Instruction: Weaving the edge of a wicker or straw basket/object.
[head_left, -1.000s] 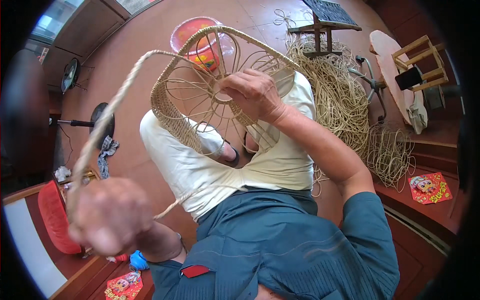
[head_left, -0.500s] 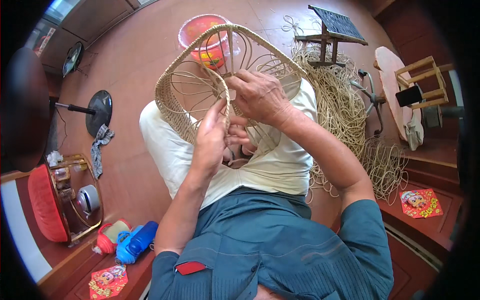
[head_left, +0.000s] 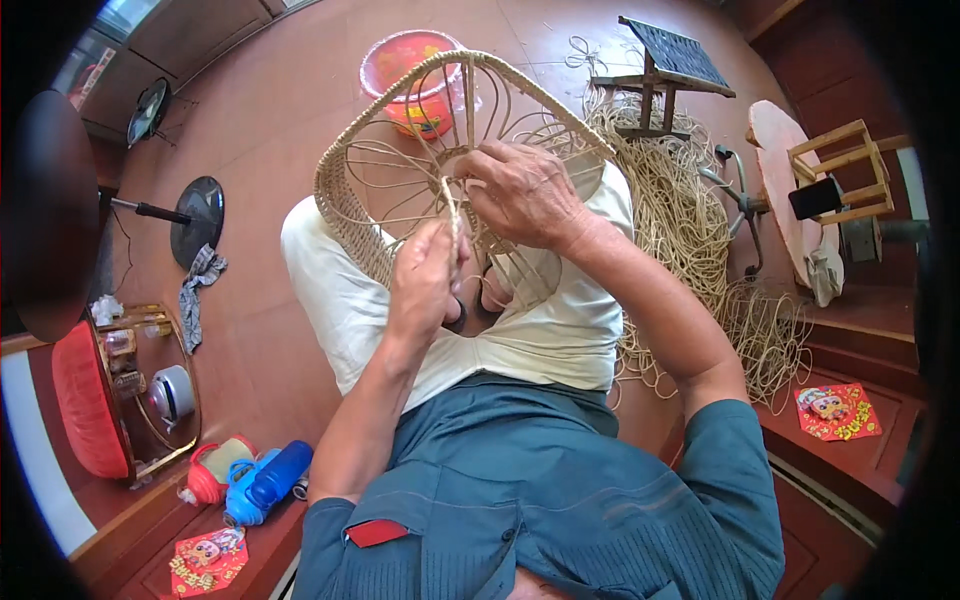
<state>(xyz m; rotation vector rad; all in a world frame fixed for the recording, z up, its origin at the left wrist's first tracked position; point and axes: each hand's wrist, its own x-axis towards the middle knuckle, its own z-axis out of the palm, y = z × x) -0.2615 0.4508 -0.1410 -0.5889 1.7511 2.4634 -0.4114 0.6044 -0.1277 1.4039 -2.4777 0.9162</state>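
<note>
A tan woven frame [head_left: 340,200] with a braided rim and thin looping spokes rests across my lap, over white trousers. My left hand [head_left: 425,275], at its near side, is closed on a pale cord [head_left: 449,198] that runs up towards the other hand. Above and to the right, my right hand [head_left: 525,190] curls its fingers at the small ring in the middle of the frame, where the cord ends up. My right fingertips are partly hidden, so what they pinch does not show fully.
Loose tan cord [head_left: 680,220] lies heaped on the floor at right, beside a dark stool [head_left: 672,60]. A red basin [head_left: 410,60] stands ahead. At left are a fan base [head_left: 197,225], a tray with a pot [head_left: 172,395] and bottles [head_left: 280,475]. A wooden rack [head_left: 840,170] stands far right.
My left hand has closed from loosely spread fingers into a grip. The curved cord between my hands has drawn short and straighter. My right hand stays nearly in place at the frame's middle.
</note>
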